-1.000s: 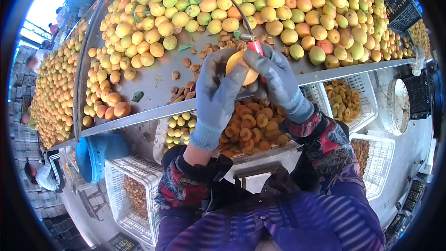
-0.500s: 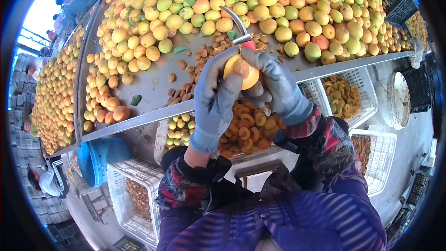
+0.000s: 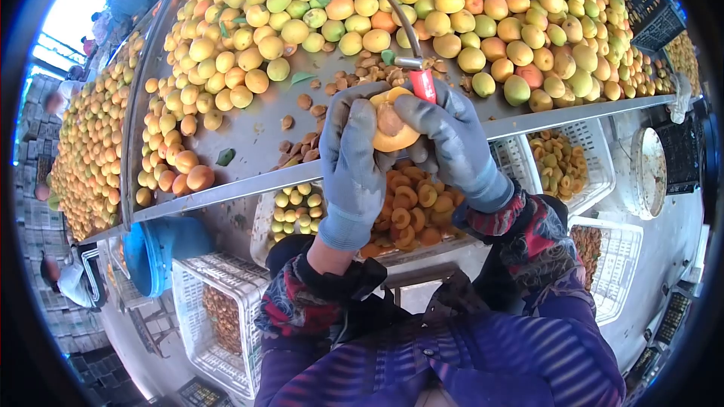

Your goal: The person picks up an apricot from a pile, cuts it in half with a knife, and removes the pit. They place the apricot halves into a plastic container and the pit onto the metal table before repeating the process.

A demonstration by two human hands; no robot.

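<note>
Both hands wear grey gloves. My left hand [image 3: 351, 154] grips a split apricot [image 3: 392, 130] whose brown pit shows in the cut face. My right hand [image 3: 452, 143] is pressed against the same fruit and holds a red-handled knife [image 3: 413, 49] whose curved blade points up over the table. Just beyond the hands a scatter of brown pits [image 3: 354, 75] lies on the metal table [image 3: 249, 136]. Behind the pits sits a large heap of whole yellow and orange apricots [image 3: 452, 0].
Below the table edge a white crate [image 3: 411, 207] holds halved apricots; another crate [image 3: 562, 158] of halves stands to its right. A crate of small green apricots [image 3: 290, 207], a blue bucket [image 3: 162, 249] and white crates [image 3: 215, 316] sit lower left. Other people stand far left.
The apricot has been opened further between my hands, so the pit shows more. The knife blade has swung from leaning left to pointing more upright. Both hands have stayed above the table edge.
</note>
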